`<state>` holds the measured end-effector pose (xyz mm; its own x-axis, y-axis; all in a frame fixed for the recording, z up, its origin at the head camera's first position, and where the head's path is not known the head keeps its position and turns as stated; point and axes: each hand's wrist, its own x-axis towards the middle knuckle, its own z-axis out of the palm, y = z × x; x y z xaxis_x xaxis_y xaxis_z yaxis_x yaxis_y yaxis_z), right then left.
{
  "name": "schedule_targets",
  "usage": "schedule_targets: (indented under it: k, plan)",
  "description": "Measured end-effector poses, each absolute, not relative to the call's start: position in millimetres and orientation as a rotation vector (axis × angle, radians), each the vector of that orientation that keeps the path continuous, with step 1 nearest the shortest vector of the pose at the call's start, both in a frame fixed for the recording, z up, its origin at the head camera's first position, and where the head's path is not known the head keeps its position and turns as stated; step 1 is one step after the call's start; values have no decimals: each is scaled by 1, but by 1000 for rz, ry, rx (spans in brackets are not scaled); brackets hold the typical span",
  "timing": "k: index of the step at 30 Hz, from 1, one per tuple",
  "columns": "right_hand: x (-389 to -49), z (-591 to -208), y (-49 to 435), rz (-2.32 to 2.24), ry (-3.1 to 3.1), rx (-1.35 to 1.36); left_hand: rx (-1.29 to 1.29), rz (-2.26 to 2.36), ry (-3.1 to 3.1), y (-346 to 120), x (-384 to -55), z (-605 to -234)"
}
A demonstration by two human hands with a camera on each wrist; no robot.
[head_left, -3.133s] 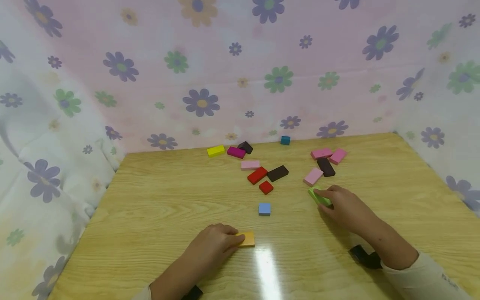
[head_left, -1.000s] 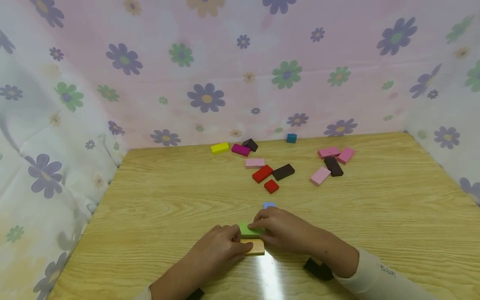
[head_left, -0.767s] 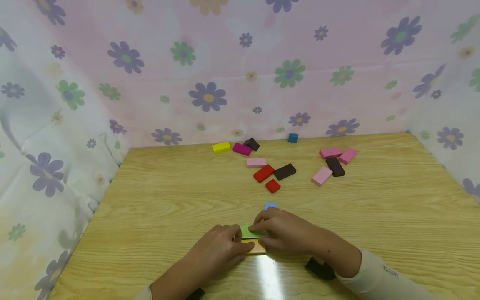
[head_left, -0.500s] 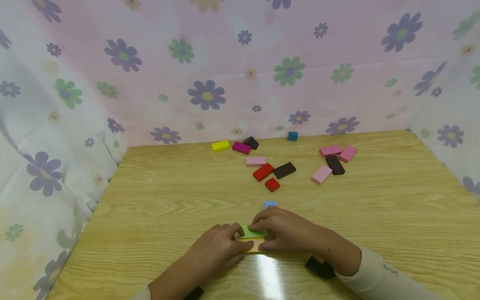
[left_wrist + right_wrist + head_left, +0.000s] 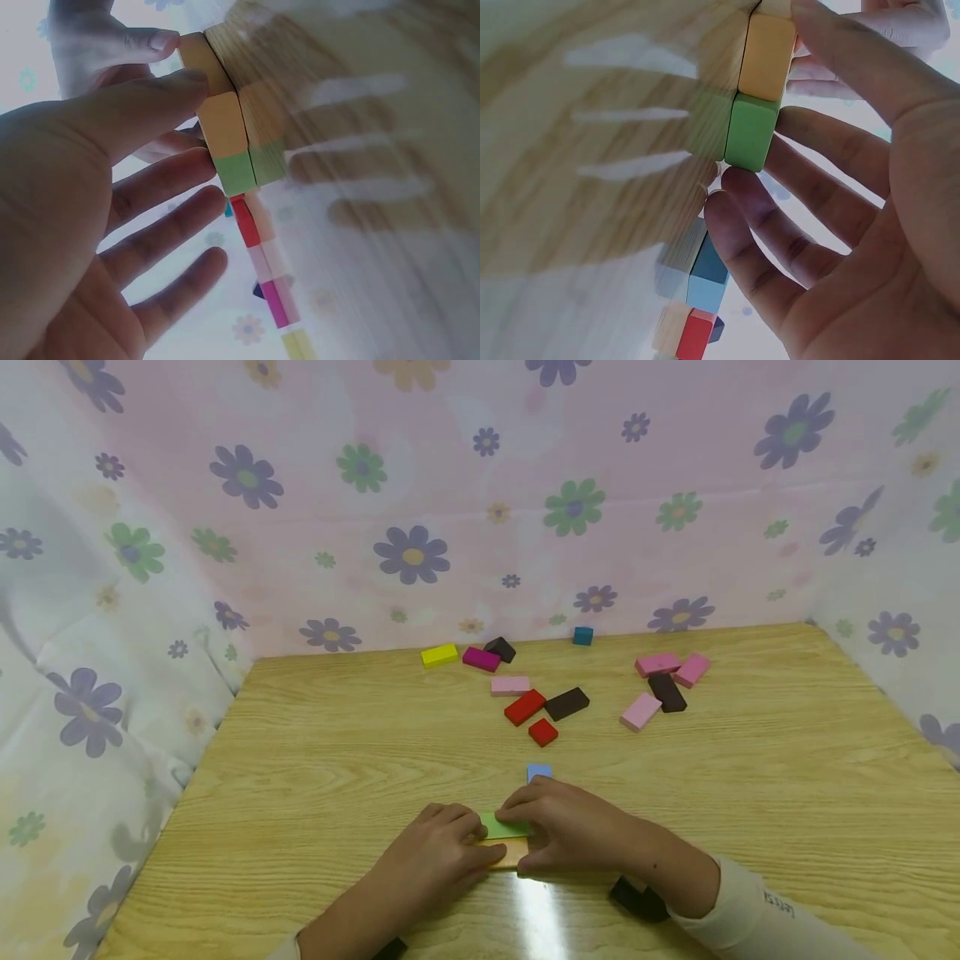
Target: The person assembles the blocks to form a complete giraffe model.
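Note:
An orange block (image 5: 513,855) and a light green block (image 5: 504,827) lie flat, long sides together, the green one on the far side. At their left end is my left hand (image 5: 431,847), thumb over the orange block and index fingertip by the green block (image 5: 235,174); its other fingers spread free in the left wrist view. My right hand (image 5: 577,827) grips the pair's right end: its index finger lies on the green block, its thumb by the orange block (image 5: 767,56). Just beyond the right hand's knuckles, a light blue block (image 5: 539,772) is partly covered.
Farther back on the wooden table (image 5: 315,760) lie red blocks (image 5: 543,732), a dark brown block (image 5: 567,703), a yellow block (image 5: 439,656) and a teal block (image 5: 582,636). Pink blocks (image 5: 641,712) group at the right. A flowered cloth (image 5: 465,510) hangs behind.
My right hand has brought the green block from the right to the orange block's far side. Lately the two blocks have closed up, and the right thumb has shifted slightly toward the near edge.

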<state>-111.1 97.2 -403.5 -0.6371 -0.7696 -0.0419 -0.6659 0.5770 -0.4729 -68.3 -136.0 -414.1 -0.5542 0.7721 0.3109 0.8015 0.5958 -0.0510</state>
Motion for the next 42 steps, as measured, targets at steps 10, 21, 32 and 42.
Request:
schedule_targets:
  k: [10,21,32,42]
  plan:
    - [-107,-404,96,-642,2549,-1139,-1333,-162,-2497,-136,-68,-416]
    - [-103,-404,98,-639,2568,-1159,-1313,-141,-2441,-136,-65,-416]
    - [-138,-391,164,-582,2993,-1127,-1310,-89,-2412,-134,-66,-417]
    - [-184,-388,237,-277,3083,-1079,-1301,-105,-2459,-135,-68,-417]
